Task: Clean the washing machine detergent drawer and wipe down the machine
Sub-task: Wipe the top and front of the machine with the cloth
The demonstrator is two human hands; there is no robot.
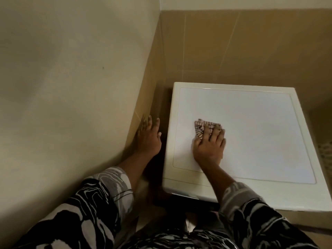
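Observation:
The white washing machine stands in a corner, and I look down on its flat top. My right hand lies flat on the left part of the top, its straight fingers pressing a striped cloth against the surface. The cloth sticks out past the fingertips. My left hand rests with straight fingers against the tiled wall to the left of the machine, holding nothing. The detergent drawer is not in view.
A tan tiled wall runs behind the machine and a cream wall rises on the left. A narrow dark gap separates the machine from the left wall. Patterned black-and-white sleeves cover both forearms.

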